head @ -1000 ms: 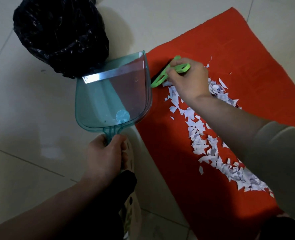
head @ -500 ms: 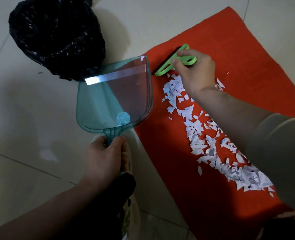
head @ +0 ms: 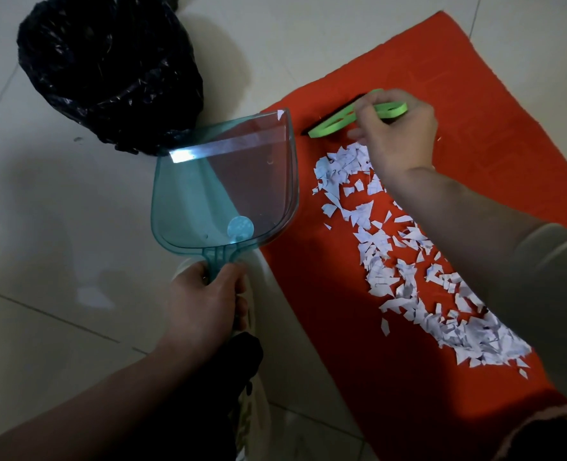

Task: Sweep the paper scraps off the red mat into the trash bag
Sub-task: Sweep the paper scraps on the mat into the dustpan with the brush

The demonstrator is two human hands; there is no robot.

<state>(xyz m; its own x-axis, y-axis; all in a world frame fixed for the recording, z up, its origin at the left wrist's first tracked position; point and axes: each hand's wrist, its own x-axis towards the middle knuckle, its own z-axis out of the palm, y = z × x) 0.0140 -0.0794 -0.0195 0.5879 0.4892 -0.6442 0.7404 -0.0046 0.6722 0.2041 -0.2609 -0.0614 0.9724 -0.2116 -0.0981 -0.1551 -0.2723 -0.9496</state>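
- White paper scraps (head: 405,277) are lying in a long band down the red mat (head: 491,128), running from just beside the right hand towards the near edge. None is showing in the trash bag (head: 109,71), which is standing on the tiled floor (head: 59,227) beyond the mat's far-left corner.
- The right hand (head: 395,134) is curling round the green brush (head: 328,126) and holding it at the far end of the band. A fast stroke from there is likely to be flicking the light scraps over the mat's edge onto the floor.
- The left hand (head: 202,304) is gripping the handle of the teal dustpan (head: 225,184). Its side wall, not its open lip, is facing the scraps, so sweeping sideways now is risking paper piling against that wall or slipping under it.
- One scrap is sitting on the pan's far corner, and tilting the pan may be dropping it short of the bag.
- The mat is looking soft, so a hard brush stroke may be dragging and rucking it.
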